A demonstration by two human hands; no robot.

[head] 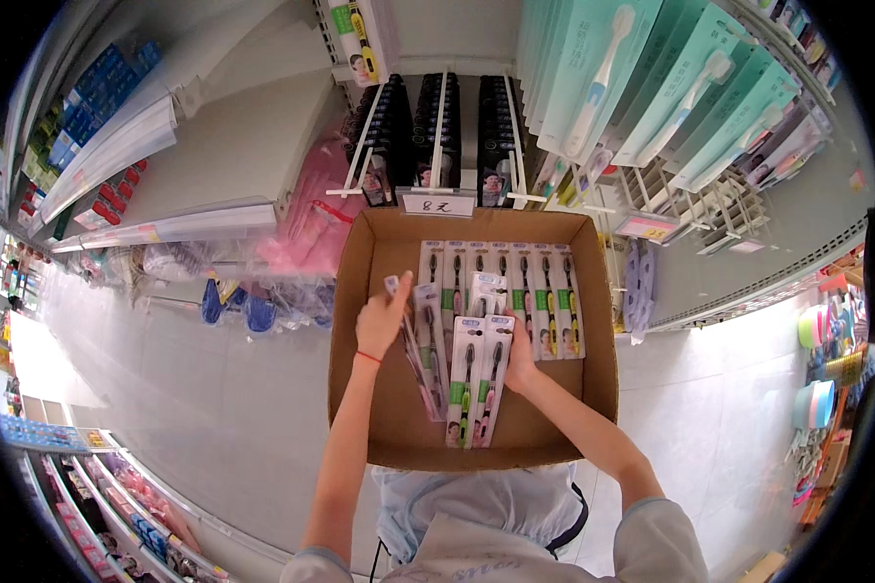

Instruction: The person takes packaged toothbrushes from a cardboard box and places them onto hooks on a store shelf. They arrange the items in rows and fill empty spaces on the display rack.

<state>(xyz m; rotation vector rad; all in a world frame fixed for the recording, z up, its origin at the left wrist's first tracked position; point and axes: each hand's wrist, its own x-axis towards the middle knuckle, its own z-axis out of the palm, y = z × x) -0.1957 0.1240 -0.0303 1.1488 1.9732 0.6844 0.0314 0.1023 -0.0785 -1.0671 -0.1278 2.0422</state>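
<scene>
A shallow cardboard box [474, 455] sits before me, with a row of packaged toothbrushes [547, 302] side by side along its far part. My left hand [383, 321] grips a tilted toothbrush pack [415, 357] near its upper end, at the box's left side. Another pack [430, 342] leans beside it. My right hand [519, 357] holds the right edge of a small bunch of toothbrush packs [479, 379], with a green-handled and a pink-handled brush in front. The fingers of that hand are partly hidden behind the packs.
Beyond the box, black toothbrush packs [434, 131] hang on white display hooks, above a price card [437, 202] with writing. Large mint-green toothbrush packs [598, 80] hang at upper right. Grey shelving [226, 167] and pink plastic-wrapped goods [313, 211] stand to the left. Tiled floor [262, 408] surrounds the box.
</scene>
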